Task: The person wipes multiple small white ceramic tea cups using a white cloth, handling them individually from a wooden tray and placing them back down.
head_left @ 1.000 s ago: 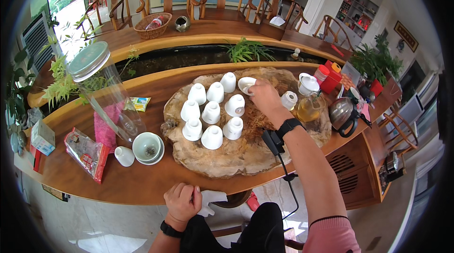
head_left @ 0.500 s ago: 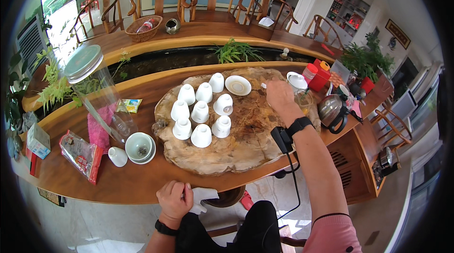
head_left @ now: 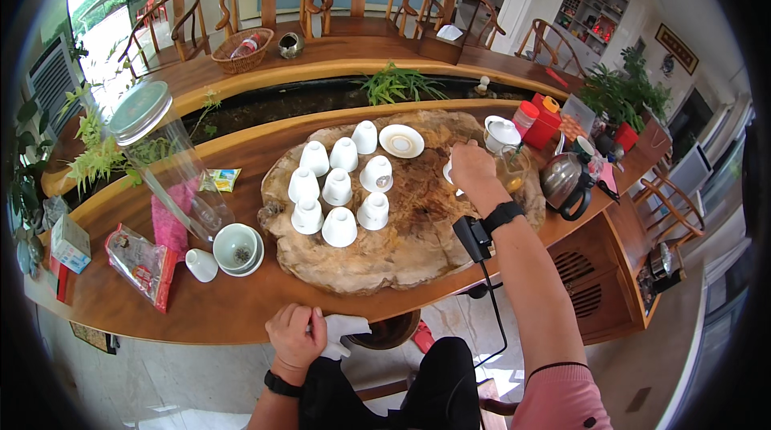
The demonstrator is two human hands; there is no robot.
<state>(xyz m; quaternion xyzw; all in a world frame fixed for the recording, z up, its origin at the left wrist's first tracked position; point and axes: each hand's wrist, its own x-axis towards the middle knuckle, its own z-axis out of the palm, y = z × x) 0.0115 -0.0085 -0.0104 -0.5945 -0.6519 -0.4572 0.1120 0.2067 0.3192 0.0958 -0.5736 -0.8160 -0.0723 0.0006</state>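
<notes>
My right hand (head_left: pixel 472 167) is over the right part of a rough wooden slab (head_left: pixel 418 257), its fingers closed round a small white cup (head_left: pixel 448 172), mostly hidden by the hand. Just right of it stand a glass pitcher (head_left: pixel 514 175) with amber liquid and a white lidded bowl (head_left: pixel 502 132). Several white cups (head_left: pixel 336 187) stand upside down on the slab's left half, beside a white saucer (head_left: pixel 401 141). My left hand (head_left: pixel 294 336), below the table's front edge, is closed on a white cloth (head_left: pixel 347 326).
At left are a tall glass jar (head_left: pixel 173 157), a pink towel (head_left: pixel 171 217), a red-and-clear packet (head_left: pixel 142 265), a tipped white cup (head_left: pixel 201 265) and a bowl with dark leaves (head_left: pixel 238 248). A steel kettle (head_left: pixel 565 183) stands at right. A black cable (head_left: pixel 499 309) hangs from my right wrist.
My right hand has drawn slightly nearer to me, and more of the white cup shows beneath it. My left hand stays with the cloth. The view has shifted a little.
</notes>
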